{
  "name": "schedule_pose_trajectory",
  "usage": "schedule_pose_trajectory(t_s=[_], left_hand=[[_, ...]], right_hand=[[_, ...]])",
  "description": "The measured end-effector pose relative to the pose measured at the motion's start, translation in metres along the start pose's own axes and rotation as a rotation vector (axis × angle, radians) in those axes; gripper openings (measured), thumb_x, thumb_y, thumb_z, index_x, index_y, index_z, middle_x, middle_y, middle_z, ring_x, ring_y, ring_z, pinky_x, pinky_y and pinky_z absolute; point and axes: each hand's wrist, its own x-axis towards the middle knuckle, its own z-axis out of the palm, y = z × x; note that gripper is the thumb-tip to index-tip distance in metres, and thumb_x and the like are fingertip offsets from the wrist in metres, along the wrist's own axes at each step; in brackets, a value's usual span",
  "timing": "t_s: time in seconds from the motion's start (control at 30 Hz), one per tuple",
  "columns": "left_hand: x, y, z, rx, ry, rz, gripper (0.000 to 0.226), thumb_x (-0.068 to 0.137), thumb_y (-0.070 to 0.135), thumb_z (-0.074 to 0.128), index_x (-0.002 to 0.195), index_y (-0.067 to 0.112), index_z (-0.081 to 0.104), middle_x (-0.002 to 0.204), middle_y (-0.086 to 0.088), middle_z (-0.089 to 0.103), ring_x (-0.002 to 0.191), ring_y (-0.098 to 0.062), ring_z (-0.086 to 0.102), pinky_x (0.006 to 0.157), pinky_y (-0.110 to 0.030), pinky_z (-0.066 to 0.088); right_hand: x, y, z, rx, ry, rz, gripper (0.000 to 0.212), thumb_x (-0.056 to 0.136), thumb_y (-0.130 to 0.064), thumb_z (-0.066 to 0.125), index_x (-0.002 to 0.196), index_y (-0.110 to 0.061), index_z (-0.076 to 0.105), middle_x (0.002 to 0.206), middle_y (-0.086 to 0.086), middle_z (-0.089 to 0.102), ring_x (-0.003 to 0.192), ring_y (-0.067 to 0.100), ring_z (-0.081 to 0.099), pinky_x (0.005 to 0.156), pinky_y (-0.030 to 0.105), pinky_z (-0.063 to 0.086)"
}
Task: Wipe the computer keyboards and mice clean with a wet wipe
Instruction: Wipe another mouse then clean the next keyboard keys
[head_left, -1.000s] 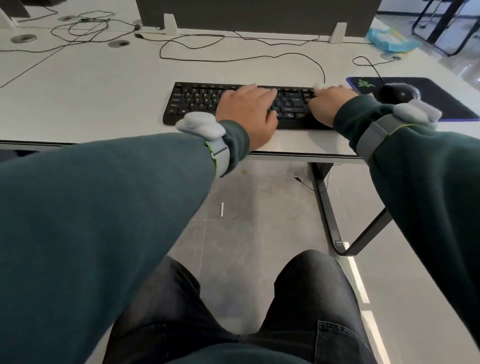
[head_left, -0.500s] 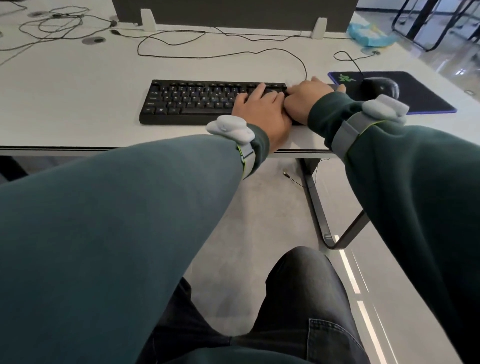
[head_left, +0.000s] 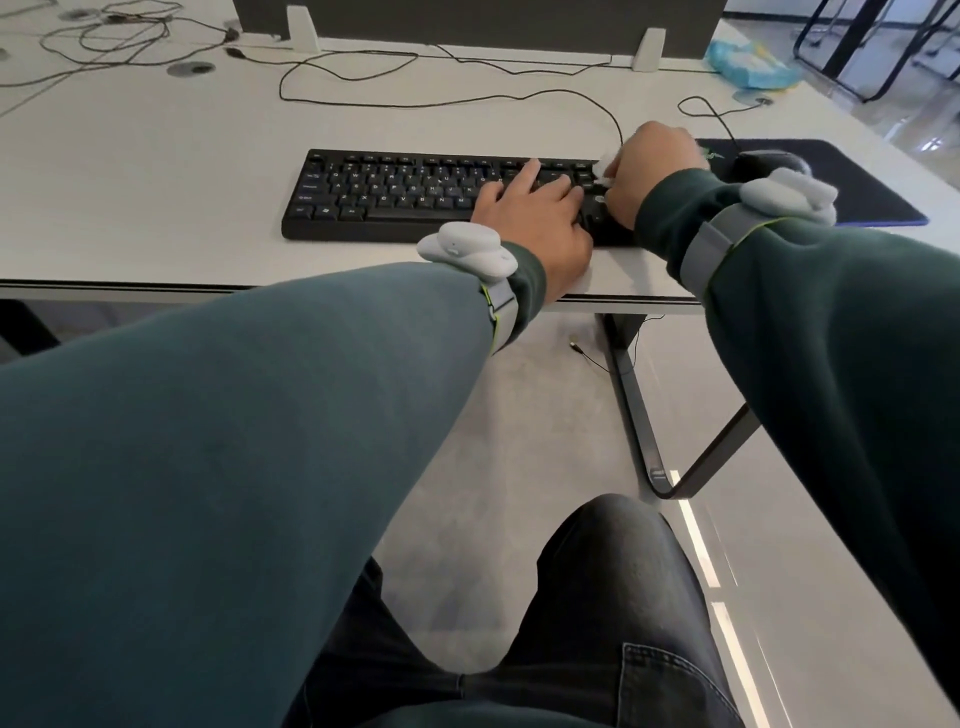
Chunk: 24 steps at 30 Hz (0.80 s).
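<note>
Head view: the matte black keyboard (head_left: 415, 192) is laid lengthwise left to right on the smooth white desk (head_left: 182, 156); a crumpled white wet wipe (head_left: 602, 169) is pinched in the right hand (head_left: 652, 174) at its right end; the left hand (head_left: 535, 221) is rested flat on the keys; the rounded mouse (head_left: 769, 163) is placed just rightward.

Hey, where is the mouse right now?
In the head view, the mouse sits on the dark mouse pad at the right, just past the right hand and keyboard.
</note>
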Motion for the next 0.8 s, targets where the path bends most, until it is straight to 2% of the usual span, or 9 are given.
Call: schedule_pose_trajectory(t_s=[0.03,0.1,0.23,0.33,0.43,0.6,0.7,0.8], left_hand=[[0.0,-0.001,0.0,-0.001,-0.003,-0.001,0.055,0.098,0.035,0.027,0.151,0.025,0.037,0.158,0.012,0.034,0.153,-0.022,0.012,0.118,-0.048,0.017],[0.0,-0.001,0.0,-0.007,-0.019,0.001,0.055,0.098,0.035,0.026,0.151,0.026,0.037,0.159,0.012,0.032,0.153,-0.022,0.01,0.118,-0.049,0.016],[0.001,0.003,-0.001,-0.021,-0.032,0.008,0.054,0.098,0.034,0.027,0.15,0.027,0.039,0.158,0.012,0.033,0.153,-0.021,0.01,0.118,-0.049,0.016],[0.0,0.001,-0.002,-0.021,-0.025,0.009,0.051,0.097,0.033,0.029,0.145,0.028,0.045,0.155,0.011,0.037,0.153,-0.021,0.012,0.117,-0.049,0.016],[-0.001,0.001,-0.003,-0.022,-0.037,0.019,0.052,0.097,0.034,0.028,0.146,0.029,0.044,0.16,0.012,0.031,0.154,-0.021,0.009,0.117,-0.05,0.013],[0.0,0.001,-0.004,-0.012,-0.066,0.03,0.055,0.095,0.038,0.026,0.148,0.034,0.041,0.163,0.015,0.024,0.154,-0.019,0.003,0.119,-0.055,0.008],[-0.001,0.002,-0.004,0.013,-0.053,0.012,0.055,0.093,0.039,0.027,0.146,0.035,0.043,0.162,0.015,0.026,0.154,-0.019,0.001,0.119,-0.056,0.006],[-0.003,0.004,-0.005,0.028,-0.042,0.005,0.055,0.093,0.039,0.029,0.145,0.033,0.044,0.162,0.015,0.027,0.154,-0.019,0.001,0.119,-0.056,0.006]], right_hand=[[0.002,0.009,0.001,0.012,0.024,0.071,0.022,0.09,-0.023,0.057,0.098,-0.004,0.065,0.095,0.013,0.062,0.091,0.034,0.058,0.078,0.04,0.052],[0.007,0.022,0.003,0.082,0.032,0.18,0.023,0.088,-0.027,0.059,0.101,-0.008,0.067,0.1,0.013,0.065,0.099,0.035,0.06,0.086,0.043,0.054],[0.008,0.012,0.004,0.258,-0.011,0.118,0.02,0.089,-0.027,0.06,0.101,-0.02,0.074,0.107,0.006,0.07,0.105,0.03,0.061,0.093,0.041,0.054],[0.01,0.008,0.009,0.176,0.034,0.121,0.02,0.091,-0.03,0.059,0.106,-0.022,0.071,0.114,0.007,0.066,0.117,0.031,0.052,0.099,0.046,0.044],[0.016,0.02,0.007,0.06,0.056,0.222,0.031,0.093,-0.033,0.056,0.115,-0.012,0.06,0.122,0.016,0.059,0.124,0.036,0.044,0.101,0.052,0.035],[0.02,0.024,0.002,0.143,-0.009,0.096,0.03,0.089,-0.036,0.058,0.105,-0.013,0.069,0.101,0.01,0.067,0.097,0.033,0.061,0.087,0.043,0.053],[0.02,0.034,0.001,0.102,0.011,0.185,0.034,0.088,-0.04,0.06,0.104,-0.01,0.061,0.103,0.011,0.061,0.107,0.037,0.057,0.092,0.048,0.047],[0.019,0.036,0.004,0.158,-0.024,0.124,0.032,0.086,-0.039,0.056,0.107,-0.021,0.071,0.111,0.008,0.068,0.103,0.034,0.06,0.094,0.047,0.051]])
